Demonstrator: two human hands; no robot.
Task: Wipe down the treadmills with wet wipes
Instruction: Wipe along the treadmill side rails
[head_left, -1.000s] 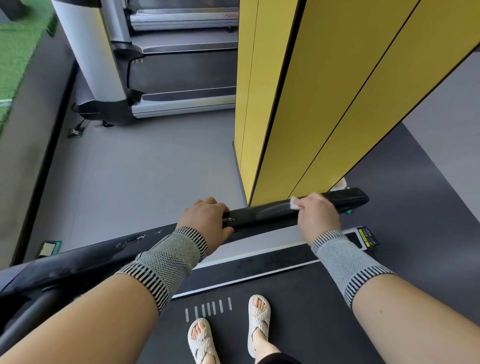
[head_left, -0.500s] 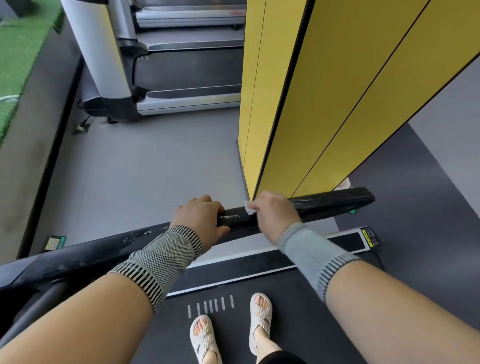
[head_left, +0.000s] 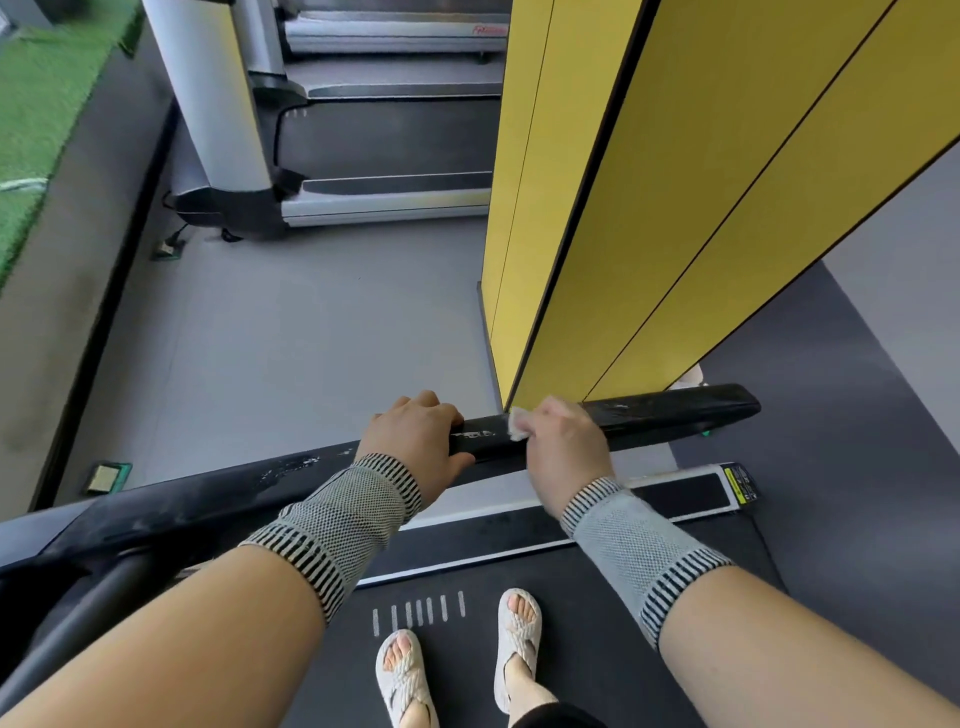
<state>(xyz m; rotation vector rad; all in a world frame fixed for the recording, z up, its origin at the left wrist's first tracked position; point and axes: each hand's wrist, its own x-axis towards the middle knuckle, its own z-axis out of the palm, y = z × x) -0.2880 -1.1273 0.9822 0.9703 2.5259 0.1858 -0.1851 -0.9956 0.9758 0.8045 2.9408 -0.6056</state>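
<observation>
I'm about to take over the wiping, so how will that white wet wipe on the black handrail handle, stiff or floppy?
Probably floppy: the wet wipe sits crumpled under the right hand on the handrail. Likely light, since fingers alone hold it.

Both arms are reaching forward to the handrail (head_left: 675, 415). The left hand (head_left: 415, 441) is gripping it; the right hand (head_left: 566, 447) is pressing a wet wipe (head_left: 518, 423) on it.

right hand (head_left: 563, 447) with wipe (head_left: 518, 423) slid left along handrail (head_left: 675, 413)

Grey knit wristbands (head_left: 343, 519), white sandals (head_left: 517, 634)
</observation>
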